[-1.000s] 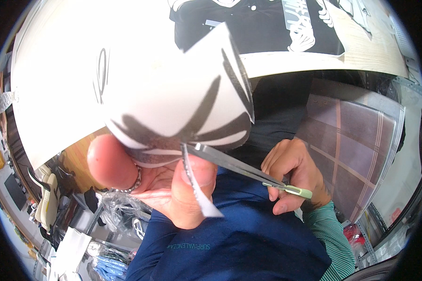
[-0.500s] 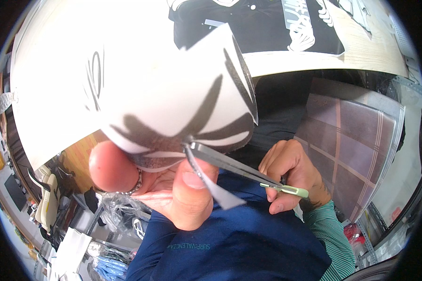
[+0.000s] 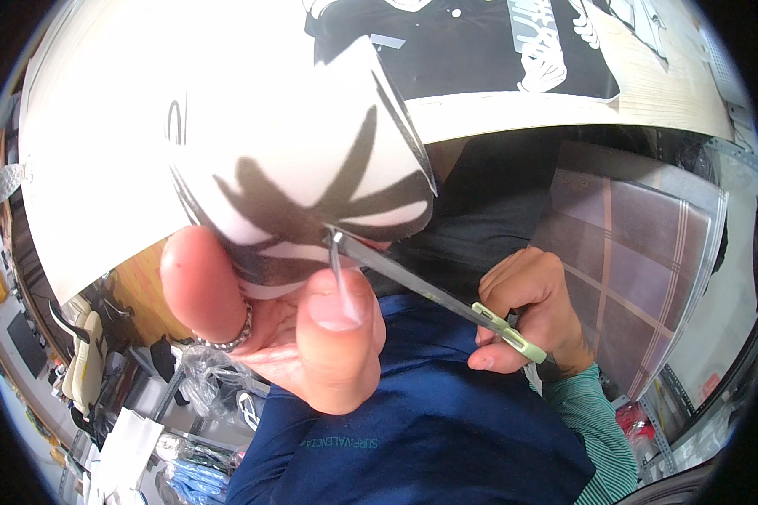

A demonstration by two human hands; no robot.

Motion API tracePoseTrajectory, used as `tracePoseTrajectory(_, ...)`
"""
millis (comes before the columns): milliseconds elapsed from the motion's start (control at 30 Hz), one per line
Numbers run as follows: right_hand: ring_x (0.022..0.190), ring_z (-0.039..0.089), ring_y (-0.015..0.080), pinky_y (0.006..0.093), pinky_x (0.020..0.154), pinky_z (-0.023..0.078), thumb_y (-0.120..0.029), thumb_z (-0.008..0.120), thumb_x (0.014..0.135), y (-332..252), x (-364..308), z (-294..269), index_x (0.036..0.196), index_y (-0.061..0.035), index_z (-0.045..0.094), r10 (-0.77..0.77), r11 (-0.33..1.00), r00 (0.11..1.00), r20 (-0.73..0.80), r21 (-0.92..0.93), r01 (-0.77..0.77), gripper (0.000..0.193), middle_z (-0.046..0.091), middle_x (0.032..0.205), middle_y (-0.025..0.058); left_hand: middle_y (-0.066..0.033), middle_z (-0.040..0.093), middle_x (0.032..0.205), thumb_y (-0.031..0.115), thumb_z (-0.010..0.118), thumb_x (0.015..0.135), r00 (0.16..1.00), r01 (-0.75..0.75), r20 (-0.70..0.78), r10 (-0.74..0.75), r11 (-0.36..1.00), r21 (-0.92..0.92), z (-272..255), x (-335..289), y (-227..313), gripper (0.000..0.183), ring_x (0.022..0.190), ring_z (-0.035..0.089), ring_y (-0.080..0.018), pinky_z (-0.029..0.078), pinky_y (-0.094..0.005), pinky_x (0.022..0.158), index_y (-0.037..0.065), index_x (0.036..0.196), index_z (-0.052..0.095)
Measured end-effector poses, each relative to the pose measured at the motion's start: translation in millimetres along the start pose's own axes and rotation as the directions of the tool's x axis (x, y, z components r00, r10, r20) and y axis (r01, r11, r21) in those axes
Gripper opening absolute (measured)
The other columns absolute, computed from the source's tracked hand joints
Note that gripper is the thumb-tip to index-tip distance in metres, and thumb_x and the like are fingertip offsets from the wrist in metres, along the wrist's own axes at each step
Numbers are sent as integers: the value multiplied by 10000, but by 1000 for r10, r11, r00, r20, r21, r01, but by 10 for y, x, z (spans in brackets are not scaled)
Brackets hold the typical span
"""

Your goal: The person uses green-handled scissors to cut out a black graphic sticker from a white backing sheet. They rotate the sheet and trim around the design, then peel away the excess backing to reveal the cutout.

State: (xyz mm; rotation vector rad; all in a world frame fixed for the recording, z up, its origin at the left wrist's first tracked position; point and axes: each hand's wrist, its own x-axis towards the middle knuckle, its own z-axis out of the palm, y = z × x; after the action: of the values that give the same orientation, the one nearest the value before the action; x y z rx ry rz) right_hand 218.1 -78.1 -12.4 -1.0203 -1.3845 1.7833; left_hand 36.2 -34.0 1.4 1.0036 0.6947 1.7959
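Observation:
My left hand [image 3: 333,353], with a beaded ring on it, pinches a curled white sheet [image 3: 299,181] printed with black curved shapes. Close to the camera, the sheet hides some of my fingers. From the right, my right hand [image 3: 531,295] grips light-green-handled scissors [image 3: 417,279], whose long metal blades run up to the sheet's lower part. The tips meet the sheet just above my left thumb. A narrow cut strip [image 3: 339,265] hangs from the tips and lies over the thumb.
Behind the sheet is a pale table [image 3: 472,122] bearing a larger black printed sheet [image 3: 446,50]. A brown checked panel [image 3: 615,244] stands at the right. Clear plastic bags [image 3: 210,383] lie at lower left, near a beige chair [image 3: 82,362].
The sheet has shifted slightly left and tilted in my left hand. The scissors slope more steeply, with their handle turned, and the hanging strip has swung left onto my thumb.

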Motion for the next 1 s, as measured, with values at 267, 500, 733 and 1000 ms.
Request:
tracePoseTrajectory(267,350,421,164,268,376,297,-206,871,630,-19,1,46,479,-94,474,-85,972,995,-51,-224,72,440,404,437,44,-160,564,1243,137,447,973,998,-16,-62,8,991,-131,-15,81,-20,364,1116,587,-219,582,-318,834,63,1330,435)
tracePoseTrajectory(500,345,418,168,271,370,298,-218,880,605,19,-22,59,488,-93,481,-132,958,984,-120,-270,96,434,405,437,45,-173,575,1229,133,439,981,999,-13,-31,6,977,-213,-9,125,-4,355,1115,587,-216,529,-311,943,-28,1298,442)
tracePoseTrajectory(733,343,413,165,275,369,293,-226,881,605,10,-37,39,481,-92,475,-128,950,985,-113,-301,89,446,409,435,42,-182,588,1215,116,464,965,994,107,6,-109,955,-278,-15,137,92,367,1102,588,-213,498,-320,957,-32,1300,448)
tracePoseTrajectory(1000,340,409,169,275,365,278,-215,874,613,1,-28,33,474,-96,471,-124,945,983,-133,-320,76,442,397,431,40,-163,619,1167,112,500,939,983,180,-1,-186,951,-250,-38,157,181,392,1079,605,-209,500,-340,953,-26,1303,450)
